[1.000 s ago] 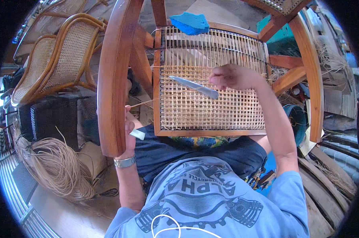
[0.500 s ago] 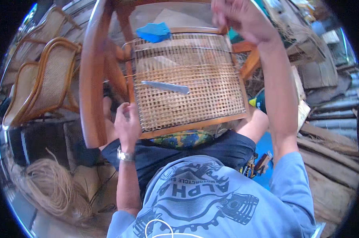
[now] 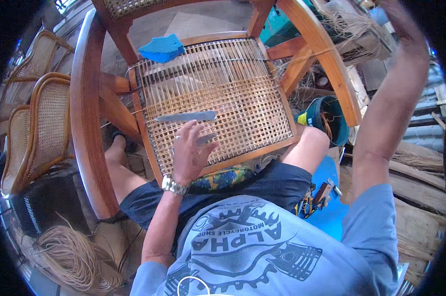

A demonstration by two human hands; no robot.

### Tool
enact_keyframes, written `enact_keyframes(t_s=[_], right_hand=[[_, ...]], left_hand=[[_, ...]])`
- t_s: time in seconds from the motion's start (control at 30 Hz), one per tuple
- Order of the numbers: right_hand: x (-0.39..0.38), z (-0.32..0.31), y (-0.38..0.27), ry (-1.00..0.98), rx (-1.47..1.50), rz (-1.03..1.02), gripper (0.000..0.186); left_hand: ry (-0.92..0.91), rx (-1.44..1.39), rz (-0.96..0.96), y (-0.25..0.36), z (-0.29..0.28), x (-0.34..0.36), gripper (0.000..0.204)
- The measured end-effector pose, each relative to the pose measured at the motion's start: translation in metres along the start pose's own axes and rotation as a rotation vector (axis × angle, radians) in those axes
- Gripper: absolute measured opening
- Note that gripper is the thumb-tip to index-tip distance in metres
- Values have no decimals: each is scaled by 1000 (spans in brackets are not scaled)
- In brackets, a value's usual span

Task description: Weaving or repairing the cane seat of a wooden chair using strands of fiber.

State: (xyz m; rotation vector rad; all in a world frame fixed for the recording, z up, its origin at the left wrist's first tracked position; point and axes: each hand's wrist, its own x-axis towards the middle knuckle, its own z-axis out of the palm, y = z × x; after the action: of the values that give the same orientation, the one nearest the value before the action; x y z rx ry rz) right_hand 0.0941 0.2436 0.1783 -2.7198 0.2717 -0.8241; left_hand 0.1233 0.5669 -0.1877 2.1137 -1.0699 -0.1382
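In front of me is a wooden armchair with a half-woven cane seat; its near part is a square lattice, while the far part shows mostly lengthwise strands. Fingers spread, my left hand hovers over or rests on the near left of the seat, holding nothing visible. Just beyond its fingertips lies a flat, pointed grey metal tool. A blue scrap of foam or cloth sits at the seat's far left corner. My right hand is raised at the far right, blurred and partly cut off. A thin strand crosses the chair's right side.
The chair's left arm and right arm flank the seat. A dark green bucket stands at right, near hand tools on a blue surface. Coiled cane lies lower left; cane-backed chairs stand beyond.
My right hand has swung from the seat's far right corner out to the far right. My left hand has moved from the seat's left edge over the weave and spread its fingers.
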Motion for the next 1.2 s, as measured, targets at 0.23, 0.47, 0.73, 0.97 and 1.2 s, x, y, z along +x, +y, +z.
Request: enact_keyframes(t_s=[0.23, 0.47, 0.73, 0.97, 1.2], right_hand=[[-34, 215, 66, -699, -281, -238, 23], [-116, 266, 139, -714, -97, 88, 26], [-231, 210, 117, -560, 237, 139, 31], [-292, 189, 114, 64, 144, 105, 21], [-316, 166, 92, 103, 267, 268, 34]], left_hand=[[211, 66, -149, -19, -22, 44, 30], [-32, 277, -18, -25, -24, 8, 41], [47, 337, -54, -36, -25, 26, 39], [-227, 449, -5, -56, -37, 60, 19], [-292, 407, -30, -58, -43, 51, 26]])
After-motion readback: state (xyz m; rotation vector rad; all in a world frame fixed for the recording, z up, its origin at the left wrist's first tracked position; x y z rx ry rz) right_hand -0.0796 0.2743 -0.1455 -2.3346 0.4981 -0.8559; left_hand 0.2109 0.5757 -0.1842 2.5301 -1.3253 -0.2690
